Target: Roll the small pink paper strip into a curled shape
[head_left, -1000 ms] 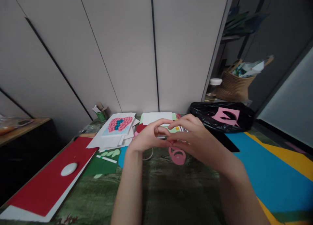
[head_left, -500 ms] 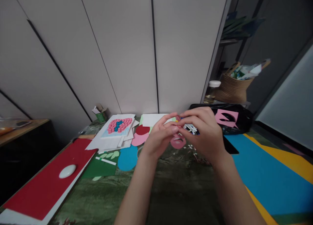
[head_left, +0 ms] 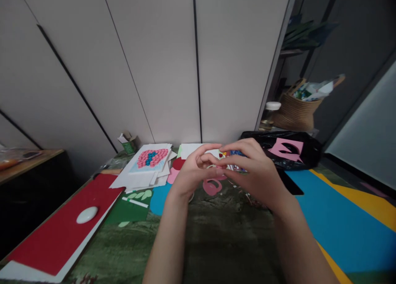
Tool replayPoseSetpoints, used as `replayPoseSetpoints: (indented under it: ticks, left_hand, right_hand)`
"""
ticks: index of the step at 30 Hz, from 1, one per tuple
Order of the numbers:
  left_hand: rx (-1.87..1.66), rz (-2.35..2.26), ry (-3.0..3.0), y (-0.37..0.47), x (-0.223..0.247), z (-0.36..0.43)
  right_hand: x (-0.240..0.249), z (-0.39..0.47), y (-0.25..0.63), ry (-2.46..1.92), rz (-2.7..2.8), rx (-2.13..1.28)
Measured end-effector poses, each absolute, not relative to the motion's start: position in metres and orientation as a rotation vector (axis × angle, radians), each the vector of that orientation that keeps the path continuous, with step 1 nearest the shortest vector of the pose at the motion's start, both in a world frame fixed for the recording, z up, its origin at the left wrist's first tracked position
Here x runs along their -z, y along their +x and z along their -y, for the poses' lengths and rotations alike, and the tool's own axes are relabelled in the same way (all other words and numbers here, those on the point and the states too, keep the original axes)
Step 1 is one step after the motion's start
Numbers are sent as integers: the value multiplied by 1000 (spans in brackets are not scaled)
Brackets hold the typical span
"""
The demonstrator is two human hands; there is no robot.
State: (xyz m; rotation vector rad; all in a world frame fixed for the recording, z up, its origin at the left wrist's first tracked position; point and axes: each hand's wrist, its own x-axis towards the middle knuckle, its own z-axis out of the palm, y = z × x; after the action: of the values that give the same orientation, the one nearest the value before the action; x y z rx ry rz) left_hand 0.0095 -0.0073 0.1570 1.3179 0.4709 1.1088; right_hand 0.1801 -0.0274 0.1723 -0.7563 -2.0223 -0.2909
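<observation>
My left hand and my right hand are raised over the middle of the table, their fingertips nearly meeting. The fingers of both are curved round towards a small pink thing between them, too small and blurred to make out. A pink paper ring lies on the table just below the fingers. Behind my left hand are a dark red paper piece, a pink one and a blue one. Small white scraps lie under my right hand.
On the left are a red sheet with a white mouse, green paper with a marker, and a pink-and-blue picture. Blue sheets and a black bag are on the right.
Both hands have shifted slightly, the left one leftwards, and the fingers have spread a little apart. The pink ring below them is now more exposed. The view has shifted slightly.
</observation>
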Motion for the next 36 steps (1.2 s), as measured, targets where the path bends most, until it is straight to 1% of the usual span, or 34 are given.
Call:
replayPoseSetpoints:
  ticks: [6, 10, 17, 23, 31, 36]
  left_hand:
    - [-959, -645, 1588, -3, -162, 11]
    - [-953, -713, 1671, -6, -163, 11]
    - [-1138, -551, 1337, 11, -162, 11]
    - [-1200, -446, 1142, 24, -158, 11]
    - [-1310, -473, 1102, 24, -156, 6]
    - [-1308, -466, 1134, 17, -154, 2]
  right_hand:
    - [-174, 32, 179, -719, 2195, 182]
    - [-174, 31, 178, -752, 2235, 160]
    - [-172, 25, 175, -755, 1946, 324]
    - [-168, 20, 168, -736, 1741, 384]
    - [-158, 10, 167, -742, 1764, 359]
    - [-160, 11, 169, -731, 1805, 326]
